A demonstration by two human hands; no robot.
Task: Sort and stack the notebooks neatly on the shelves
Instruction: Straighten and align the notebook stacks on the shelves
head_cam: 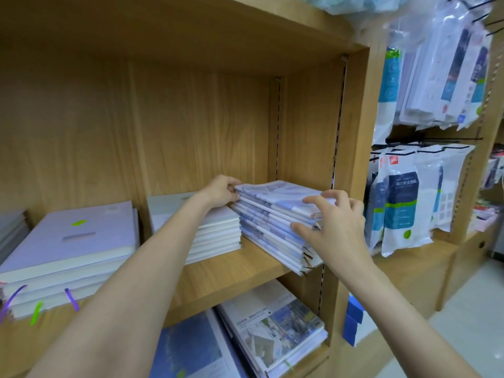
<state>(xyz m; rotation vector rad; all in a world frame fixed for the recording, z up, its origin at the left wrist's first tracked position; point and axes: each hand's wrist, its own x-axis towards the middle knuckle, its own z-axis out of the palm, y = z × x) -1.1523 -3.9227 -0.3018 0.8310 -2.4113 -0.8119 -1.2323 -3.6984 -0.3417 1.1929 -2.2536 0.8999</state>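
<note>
A stack of blue-and-white notebooks (272,216) is lying at the right end of the wooden shelf (231,271), close to the side panel (308,126), its near corner jutting past the shelf edge. The left hand (222,190) is gripping the stack's far left corner with curled fingers; the right hand (334,222) is clasping the near right edge, thumb against the spines. Just left, a grey-covered stack (215,227) is sitting against it, then a lilac stack (68,249) with ribbon markers. Two glossy photo-cover piles (272,326) are lying on the shelf below. Plastic-bagged goods (406,203) are hanging on pegs to the right.
</note>
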